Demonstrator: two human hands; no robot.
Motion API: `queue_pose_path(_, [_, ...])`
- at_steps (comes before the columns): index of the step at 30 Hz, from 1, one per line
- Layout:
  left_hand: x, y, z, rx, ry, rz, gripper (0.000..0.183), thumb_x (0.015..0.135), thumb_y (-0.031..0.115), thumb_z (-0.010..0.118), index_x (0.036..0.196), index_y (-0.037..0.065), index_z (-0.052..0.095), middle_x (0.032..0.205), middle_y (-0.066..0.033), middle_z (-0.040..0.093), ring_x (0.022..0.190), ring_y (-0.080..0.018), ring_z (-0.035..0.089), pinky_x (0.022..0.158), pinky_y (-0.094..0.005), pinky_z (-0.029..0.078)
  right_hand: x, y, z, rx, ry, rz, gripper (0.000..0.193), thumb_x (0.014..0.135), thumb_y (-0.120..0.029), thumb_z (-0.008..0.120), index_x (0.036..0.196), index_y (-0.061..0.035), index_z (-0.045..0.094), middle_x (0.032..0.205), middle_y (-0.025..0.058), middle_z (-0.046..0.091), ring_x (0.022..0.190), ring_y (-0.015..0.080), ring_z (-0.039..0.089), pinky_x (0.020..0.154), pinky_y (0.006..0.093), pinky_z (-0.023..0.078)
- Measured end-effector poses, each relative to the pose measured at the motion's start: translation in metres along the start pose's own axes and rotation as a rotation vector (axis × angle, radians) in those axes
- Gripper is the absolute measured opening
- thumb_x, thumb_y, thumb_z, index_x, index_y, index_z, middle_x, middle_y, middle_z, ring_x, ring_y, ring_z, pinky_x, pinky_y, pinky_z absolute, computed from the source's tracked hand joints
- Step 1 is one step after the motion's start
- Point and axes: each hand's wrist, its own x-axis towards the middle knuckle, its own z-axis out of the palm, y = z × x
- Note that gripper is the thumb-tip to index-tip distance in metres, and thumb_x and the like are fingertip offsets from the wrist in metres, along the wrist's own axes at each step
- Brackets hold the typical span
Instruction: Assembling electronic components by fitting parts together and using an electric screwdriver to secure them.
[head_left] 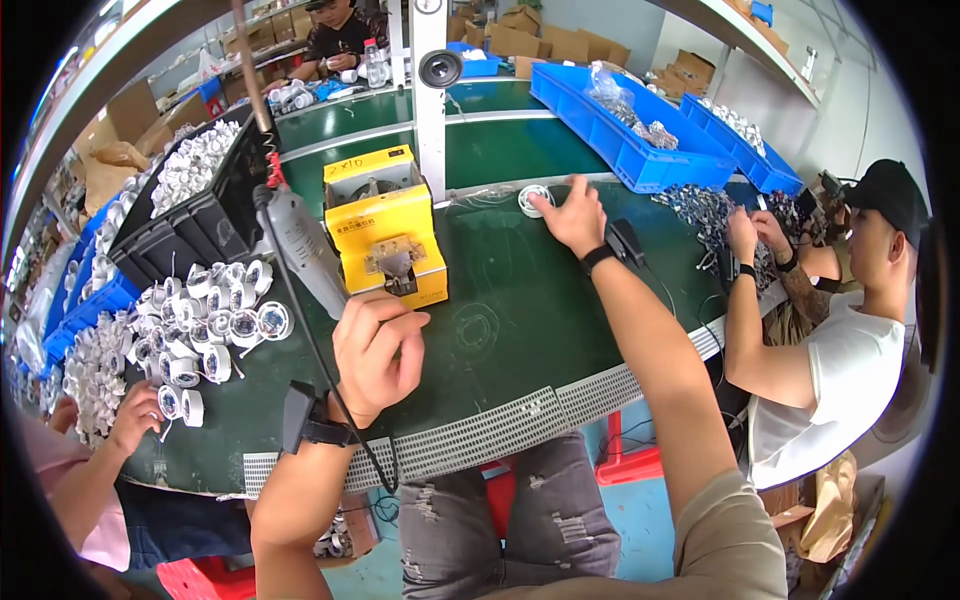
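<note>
My left hand (380,350) is just in front of the yellow machine (385,225), its fingers curled in; whatever they may hold is hidden. Beside it, the lower end of a grey, pen-shaped power tool (300,250) with a black cable reaches close to my knuckles. My right hand (577,217) stretches toward the far side of the green bench, fingers apart. Its thumb lies at the edge of a small white round part (536,201), which rests on the bench top. The machine has an open top and a metal fixture (396,260) on its front.
Many white round parts (200,320) are heaped at left, by a co-worker's hand (137,415). A black crate (195,215) of white pieces stands behind. Blue bins (640,165) and a pile of small dark parts (700,220) lie right, near another person (840,350). A white post (430,140) rises behind the machine.
</note>
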Motion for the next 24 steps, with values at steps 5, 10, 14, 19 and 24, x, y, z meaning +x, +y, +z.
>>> queue_pose_path(5, [0.0,0.001,0.007,-0.06,-0.08,-0.021,0.02,0.068,-0.006,0.063,0.084,0.004,0.065,0.082,-0.0097,0.058,0.072,-0.0273,0.059,0.062,-0.0335,0.049,-0.004,-0.013,0.024,-0.038,-0.289,-0.123,0.067,0.07,-0.049,0.075,0.123,-0.0137,0.053,0.11,0.0217,0.063,0.105,0.0386,0.06,0.089,0.0451,0.048])
queue_pose_path(10, [-0.008,0.001,0.008,-0.198,-0.279,-0.189,0.017,0.08,-0.001,0.062,0.096,0.004,0.064,0.087,-0.0109,0.06,0.072,-0.024,0.061,0.063,-0.0315,0.051,-0.055,-0.064,-0.016,0.666,-0.329,-0.32,0.063,0.076,-0.015,0.073,0.131,-0.0079,0.044,0.103,0.0155,0.064,0.089,0.023,0.066,0.08,0.0332,0.052])
queue_pose_path(14, [-0.023,0.001,0.016,-0.52,-0.321,-0.765,0.031,0.096,0.024,0.055,0.12,0.004,0.054,0.096,-0.008,0.062,0.083,-0.0182,0.064,0.071,-0.0315,0.052,-0.104,-0.096,-0.068,0.932,-0.441,-0.707,0.095,0.068,-0.013,0.078,0.144,-0.0034,0.021,0.116,0.0159,0.062,0.102,0.0264,0.063,0.089,0.0363,0.049])
queue_pose_path(19, [-0.026,-0.001,0.027,-1.187,-0.22,-1.083,0.04,0.101,0.028,0.046,0.131,0.003,0.045,0.117,-0.0043,0.057,0.103,-0.012,0.056,0.085,-0.0273,0.048,-0.126,-0.108,-0.07,0.781,-0.442,-1.006,0.081,0.068,-0.015,0.079,0.137,-0.0037,0.038,0.125,0.017,0.054,0.118,0.0347,0.05,0.098,0.0405,0.044])
queue_pose_path(24, [-0.02,-0.003,0.024,-0.853,-0.229,-0.918,0.026,0.1,0.02,0.05,0.117,0.003,0.057,0.104,-0.0036,0.062,0.092,-0.0068,0.058,0.079,-0.0213,0.048,-0.128,-0.099,-0.063,0.984,-0.586,-0.764,0.085,0.071,-0.015,0.079,0.14,-0.0041,0.031,0.128,0.0161,0.044,0.12,0.0277,0.049,0.096,0.0387,0.045])
